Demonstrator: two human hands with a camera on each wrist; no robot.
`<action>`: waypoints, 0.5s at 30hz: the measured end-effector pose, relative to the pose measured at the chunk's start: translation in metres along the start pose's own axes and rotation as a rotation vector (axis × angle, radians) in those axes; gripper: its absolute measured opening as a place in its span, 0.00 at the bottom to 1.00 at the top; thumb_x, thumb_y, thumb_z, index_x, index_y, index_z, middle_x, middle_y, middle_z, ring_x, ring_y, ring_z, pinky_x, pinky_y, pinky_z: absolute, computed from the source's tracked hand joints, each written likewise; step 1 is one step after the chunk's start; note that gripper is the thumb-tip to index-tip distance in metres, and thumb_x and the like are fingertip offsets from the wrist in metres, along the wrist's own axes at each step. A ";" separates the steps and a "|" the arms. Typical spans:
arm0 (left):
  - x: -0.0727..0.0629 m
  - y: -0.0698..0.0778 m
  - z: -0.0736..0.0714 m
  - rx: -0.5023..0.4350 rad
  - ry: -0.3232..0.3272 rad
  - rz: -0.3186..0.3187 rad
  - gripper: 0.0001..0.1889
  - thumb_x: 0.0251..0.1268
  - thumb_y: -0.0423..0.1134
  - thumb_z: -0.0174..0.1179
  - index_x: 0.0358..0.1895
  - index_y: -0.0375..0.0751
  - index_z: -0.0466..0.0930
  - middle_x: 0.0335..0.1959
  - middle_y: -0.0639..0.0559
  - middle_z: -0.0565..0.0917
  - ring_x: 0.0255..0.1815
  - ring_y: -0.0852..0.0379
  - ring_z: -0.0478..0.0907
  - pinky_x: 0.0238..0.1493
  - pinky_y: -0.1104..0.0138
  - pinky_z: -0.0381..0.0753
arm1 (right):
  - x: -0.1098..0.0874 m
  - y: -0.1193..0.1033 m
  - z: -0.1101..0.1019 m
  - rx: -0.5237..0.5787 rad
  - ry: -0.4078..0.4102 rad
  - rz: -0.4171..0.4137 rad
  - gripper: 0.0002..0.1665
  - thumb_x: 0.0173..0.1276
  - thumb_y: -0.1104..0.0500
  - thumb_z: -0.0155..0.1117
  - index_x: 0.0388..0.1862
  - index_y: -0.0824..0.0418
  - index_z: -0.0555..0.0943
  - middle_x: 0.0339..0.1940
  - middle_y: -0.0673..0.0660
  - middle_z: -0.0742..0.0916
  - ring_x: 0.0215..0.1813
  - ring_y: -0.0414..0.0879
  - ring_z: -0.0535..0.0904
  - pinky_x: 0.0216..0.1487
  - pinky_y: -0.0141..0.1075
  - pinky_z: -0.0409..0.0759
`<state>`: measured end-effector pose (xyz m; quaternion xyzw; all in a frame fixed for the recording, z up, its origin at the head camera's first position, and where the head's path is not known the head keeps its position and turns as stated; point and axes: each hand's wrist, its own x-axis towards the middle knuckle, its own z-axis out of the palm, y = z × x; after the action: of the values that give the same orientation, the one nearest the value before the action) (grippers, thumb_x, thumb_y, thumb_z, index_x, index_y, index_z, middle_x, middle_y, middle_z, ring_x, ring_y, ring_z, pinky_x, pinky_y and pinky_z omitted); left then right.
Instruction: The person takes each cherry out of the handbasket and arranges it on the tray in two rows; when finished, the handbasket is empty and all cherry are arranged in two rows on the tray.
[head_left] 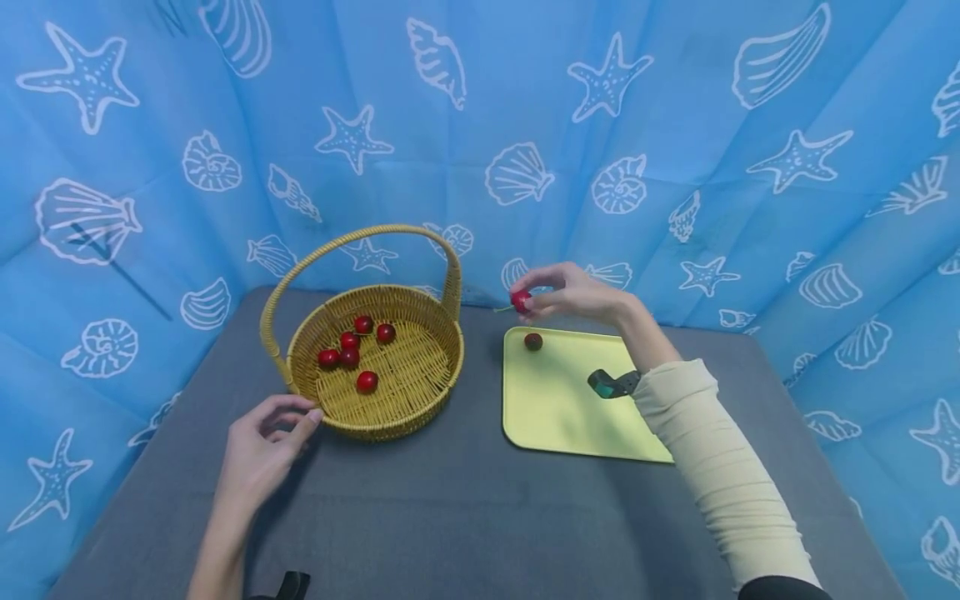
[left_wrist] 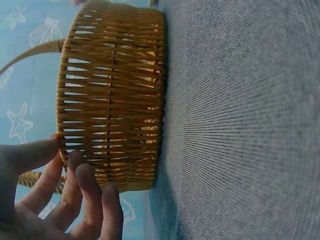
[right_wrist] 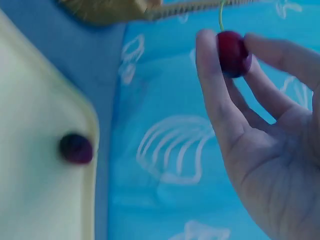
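Observation:
My right hand pinches a red cherry between thumb and fingertips, above the far left corner of the yellow tray. A green stem sticks out from that cherry. Below it, one dark cherry lies on the tray near its far edge. On the left stands a round wicker basket with a tall arched handle, and several red cherries lie on its woven floor. My left hand pinches the basket's near left rim, thumb on one side and fingers along the outer wall in the left wrist view.
A grey cloth covers the table. Behind and at both sides hangs a blue curtain with white shells and starfish. The basket's handle rises high over its bowl. A strip of cloth separates basket and tray.

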<state>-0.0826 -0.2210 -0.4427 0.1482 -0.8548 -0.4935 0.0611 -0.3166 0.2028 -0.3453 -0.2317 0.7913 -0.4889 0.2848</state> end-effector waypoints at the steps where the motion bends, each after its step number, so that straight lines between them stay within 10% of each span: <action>1: 0.000 0.000 0.000 0.003 0.000 -0.007 0.17 0.77 0.48 0.69 0.59 0.43 0.85 0.45 0.41 0.91 0.27 0.55 0.88 0.30 0.67 0.82 | -0.003 0.005 -0.004 0.009 0.018 0.006 0.23 0.79 0.64 0.65 0.69 0.68 0.79 0.57 0.62 0.88 0.55 0.54 0.93 0.62 0.41 0.89; 9: 0.000 0.001 0.000 0.004 -0.001 -0.019 0.17 0.77 0.48 0.69 0.60 0.44 0.84 0.46 0.42 0.91 0.28 0.55 0.88 0.31 0.67 0.82 | -0.021 0.043 -0.017 -0.135 0.137 0.001 0.20 0.74 0.64 0.72 0.62 0.63 0.83 0.60 0.62 0.86 0.61 0.50 0.87 0.64 0.38 0.85; 15: 0.000 0.001 0.000 0.004 -0.003 -0.018 0.17 0.77 0.49 0.69 0.60 0.44 0.84 0.46 0.42 0.91 0.28 0.55 0.87 0.31 0.67 0.82 | -0.027 0.068 -0.014 -0.206 0.190 0.063 0.27 0.74 0.61 0.72 0.70 0.62 0.82 0.67 0.64 0.87 0.75 0.61 0.77 0.74 0.53 0.77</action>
<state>-0.0827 -0.2206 -0.4422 0.1554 -0.8545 -0.4926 0.0547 -0.3126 0.2576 -0.3953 -0.1875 0.8675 -0.4157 0.1988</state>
